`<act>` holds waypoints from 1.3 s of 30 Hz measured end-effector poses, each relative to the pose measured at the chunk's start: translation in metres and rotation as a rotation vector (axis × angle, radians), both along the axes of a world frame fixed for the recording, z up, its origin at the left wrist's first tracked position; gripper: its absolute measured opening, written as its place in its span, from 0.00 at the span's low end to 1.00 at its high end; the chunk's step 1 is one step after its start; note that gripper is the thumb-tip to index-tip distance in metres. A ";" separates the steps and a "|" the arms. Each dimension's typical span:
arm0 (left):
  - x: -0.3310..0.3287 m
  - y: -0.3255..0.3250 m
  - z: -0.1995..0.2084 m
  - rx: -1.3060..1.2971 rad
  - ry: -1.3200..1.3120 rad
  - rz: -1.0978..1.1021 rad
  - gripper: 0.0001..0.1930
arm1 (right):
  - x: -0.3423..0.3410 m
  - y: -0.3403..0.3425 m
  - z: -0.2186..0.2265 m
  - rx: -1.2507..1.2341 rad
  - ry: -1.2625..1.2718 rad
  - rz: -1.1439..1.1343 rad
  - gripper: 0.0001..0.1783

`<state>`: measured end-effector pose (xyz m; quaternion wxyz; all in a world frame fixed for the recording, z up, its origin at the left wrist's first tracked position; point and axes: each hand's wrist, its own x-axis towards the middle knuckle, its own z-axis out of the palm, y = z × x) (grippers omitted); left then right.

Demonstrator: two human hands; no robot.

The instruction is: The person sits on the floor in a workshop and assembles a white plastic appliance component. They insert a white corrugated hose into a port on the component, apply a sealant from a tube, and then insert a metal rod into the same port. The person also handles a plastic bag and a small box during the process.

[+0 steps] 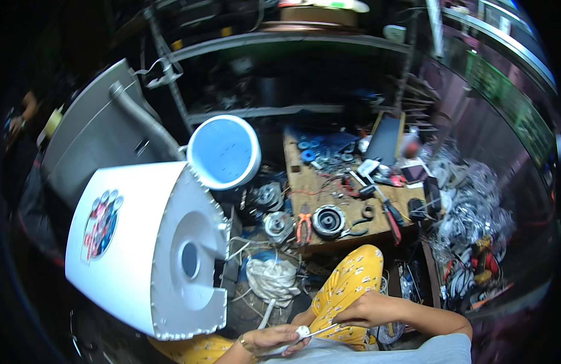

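Observation:
Low in front of my body, my left hand (271,340) is closed around a small white plastic part (303,332) with a rounded end. Its lower portion is hidden by my fingers. My right hand (368,308), over my knee, grips a thin tool with a straight metal shaft (324,329). The shaft slants down to the left and its tip meets or nearly meets the white part. My fist covers the tool's handle, so its exact kind does not show.
A white washing-machine body (126,242) lies tipped at the left, near a blue-lined tub (223,151). The wooden bench (305,176) bears orange-handled pliers (303,225), a black round motor part (328,221) and a red-handled tool (392,221). A white cloth (272,280) and wire heaps (474,206) lie around.

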<state>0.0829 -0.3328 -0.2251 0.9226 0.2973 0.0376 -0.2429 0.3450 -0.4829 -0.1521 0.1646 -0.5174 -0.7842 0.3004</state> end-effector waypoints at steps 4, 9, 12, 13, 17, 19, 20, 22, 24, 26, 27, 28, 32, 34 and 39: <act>-0.003 0.001 0.001 -0.058 -0.021 0.086 0.21 | -0.004 0.013 0.022 -0.014 -0.020 0.043 0.19; -0.002 -0.008 0.010 0.008 -0.069 0.114 0.19 | -0.009 0.024 0.029 0.112 -0.047 0.094 0.28; -0.002 -0.013 0.008 -0.016 -0.095 0.122 0.18 | -0.013 0.019 0.030 0.031 0.001 0.023 0.26; -0.001 -0.014 0.008 0.006 -0.126 0.121 0.18 | -0.016 0.020 0.031 0.019 0.048 -0.027 0.23; 0.003 -0.017 0.005 -0.038 -0.107 0.136 0.17 | -0.013 0.021 0.041 -0.093 -0.061 -0.002 0.23; 0.002 -0.014 0.009 -0.080 -0.120 0.162 0.17 | -0.011 0.019 0.038 -0.078 -0.049 -0.017 0.23; 0.002 -0.013 0.010 -0.106 -0.130 0.162 0.17 | -0.012 0.019 0.040 -0.052 -0.041 -0.017 0.23; -0.001 -0.013 0.010 -0.090 -0.103 0.189 0.17 | -0.017 0.024 0.043 -0.003 -0.030 -0.027 0.24; -0.001 -0.012 0.012 -0.044 -0.095 0.202 0.17 | -0.013 0.022 0.033 0.043 -0.019 -0.029 0.28; 0.001 -0.011 0.019 0.030 -0.099 0.202 0.18 | -0.007 0.018 0.032 0.007 -0.095 0.002 0.31; 0.001 -0.013 0.016 0.062 -0.081 0.197 0.16 | -0.005 0.017 0.033 0.001 -0.115 0.013 0.32; 0.001 -0.014 0.015 0.111 -0.067 0.171 0.16 | -0.004 0.017 0.036 -0.004 -0.131 0.024 0.33; 0.003 -0.013 0.026 0.373 -0.110 0.177 0.13 | -0.003 0.014 0.026 0.099 -0.024 0.003 0.36; 0.005 -0.014 0.037 0.557 -0.191 0.230 0.13 | -0.005 0.008 0.028 0.085 -0.042 -0.022 0.35; 0.008 -0.020 0.050 0.965 -0.253 0.316 0.13 | -0.006 -0.001 0.023 0.127 -0.007 -0.075 0.35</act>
